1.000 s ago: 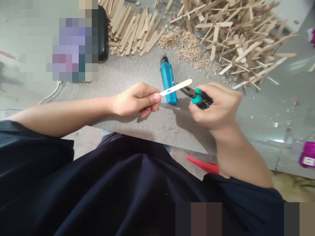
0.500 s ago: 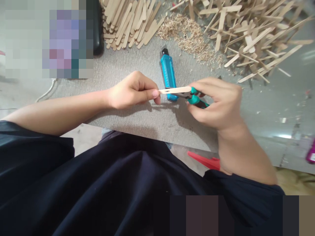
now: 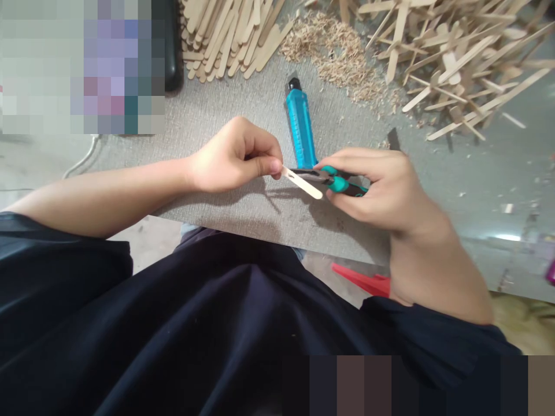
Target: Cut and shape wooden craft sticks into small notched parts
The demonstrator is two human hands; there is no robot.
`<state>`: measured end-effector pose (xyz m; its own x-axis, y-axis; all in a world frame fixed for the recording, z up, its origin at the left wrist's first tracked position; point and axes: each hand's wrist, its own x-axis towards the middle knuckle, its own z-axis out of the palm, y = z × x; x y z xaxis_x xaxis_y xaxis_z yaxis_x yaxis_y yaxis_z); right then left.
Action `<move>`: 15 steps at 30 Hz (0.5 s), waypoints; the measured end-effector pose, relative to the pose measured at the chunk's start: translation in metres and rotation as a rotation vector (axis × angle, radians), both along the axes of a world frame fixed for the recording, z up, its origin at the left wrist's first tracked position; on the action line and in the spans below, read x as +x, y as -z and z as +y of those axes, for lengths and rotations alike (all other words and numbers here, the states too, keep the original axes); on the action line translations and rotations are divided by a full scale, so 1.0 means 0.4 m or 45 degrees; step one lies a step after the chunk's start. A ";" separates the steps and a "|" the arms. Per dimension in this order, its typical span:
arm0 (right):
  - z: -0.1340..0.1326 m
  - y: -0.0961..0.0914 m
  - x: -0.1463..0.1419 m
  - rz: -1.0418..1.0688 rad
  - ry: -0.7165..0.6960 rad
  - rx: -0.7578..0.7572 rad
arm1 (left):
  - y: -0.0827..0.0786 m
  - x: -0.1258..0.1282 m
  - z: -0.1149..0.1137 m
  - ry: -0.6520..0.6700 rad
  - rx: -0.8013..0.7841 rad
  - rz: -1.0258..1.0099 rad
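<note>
My left hand [image 3: 236,156] pinches one end of a flat wooden stick [image 3: 303,183] between thumb and fingers. The stick slants down to the right over the grey mat [image 3: 208,121]. My right hand [image 3: 377,188] is wrapped round the teal and black handles of small pliers [image 3: 336,181]. The dark jaws of the pliers meet the stick near its middle. Just behind both hands a blue utility knife [image 3: 300,124] lies on the mat, its black tip pointing away.
A heap of plain wooden sticks [image 3: 229,34] lies at the back, wood shavings [image 3: 342,49] beside it, and a tangle of joined sticks [image 3: 455,52] at the back right. A black object [image 3: 171,52] stands far left. Something red [image 3: 362,281] lies under my right forearm.
The stick's free end has swung from pointing up-right to pointing down-right. Both hands have shifted slightly towards me, and the pliers now cross the stick.
</note>
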<state>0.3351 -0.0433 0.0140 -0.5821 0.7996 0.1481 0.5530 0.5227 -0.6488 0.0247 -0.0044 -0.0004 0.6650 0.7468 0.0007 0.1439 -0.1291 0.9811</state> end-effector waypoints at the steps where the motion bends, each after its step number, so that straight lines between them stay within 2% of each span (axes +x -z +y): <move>1: 0.000 0.001 0.000 -0.009 0.001 -0.019 | -0.001 0.000 -0.004 -0.016 0.030 0.024; 5: 0.001 0.006 0.000 -0.054 0.026 -0.102 | -0.003 0.000 -0.014 -0.079 0.106 0.105; 11: -0.001 0.023 0.003 -0.032 0.062 -0.141 | -0.009 -0.003 -0.024 -0.126 0.115 0.156; 15: -0.004 0.017 0.007 -0.080 0.097 -0.191 | -0.017 -0.003 -0.030 -0.120 0.125 0.167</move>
<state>0.3378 -0.0447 0.0073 -0.5234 0.8520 -0.0108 0.6294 0.3780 -0.6789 0.0233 -0.0164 0.0063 0.5913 0.8064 -0.0054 0.2861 -0.2035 0.9363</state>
